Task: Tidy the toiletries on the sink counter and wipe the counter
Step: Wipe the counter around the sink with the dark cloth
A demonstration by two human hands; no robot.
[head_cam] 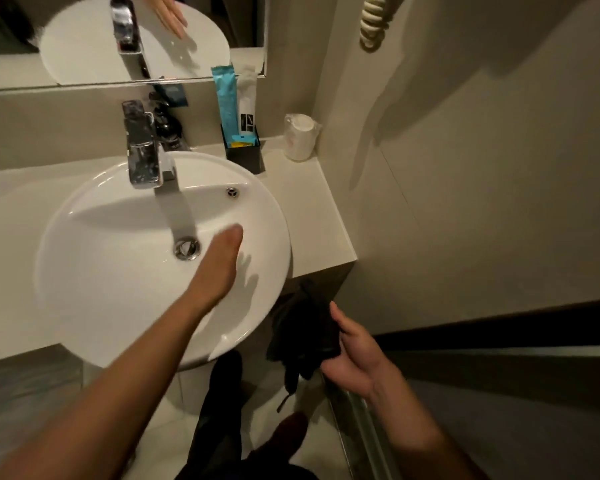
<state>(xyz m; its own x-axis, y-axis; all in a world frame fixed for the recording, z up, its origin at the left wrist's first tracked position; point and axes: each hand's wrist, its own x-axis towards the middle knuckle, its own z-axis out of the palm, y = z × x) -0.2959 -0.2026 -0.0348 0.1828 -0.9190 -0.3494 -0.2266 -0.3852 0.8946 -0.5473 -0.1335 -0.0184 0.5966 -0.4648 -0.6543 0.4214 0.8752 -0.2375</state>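
My left hand (219, 265) reaches over the white round sink basin (94, 271), flat and empty, fingers together pointing toward the far right rim. My right hand (352, 348) is below the counter's front right corner and holds a dark cloth (302, 334) that hangs down. A black holder (245, 157) on the counter behind the basin carries a blue packet (226, 98), a white packet (247, 98) and a small yellow item. A plastic-wrapped white cup (300, 136) stands upside down at the back right corner of the cream counter (312, 216).
A chrome tap (141, 150) rises behind the basin, with a dark bottle (167, 128) next to it. The mirror (84, 39) above reflects the basin and my hand. A wall closes the right side. A coiled cord (373, 22) hangs top right.
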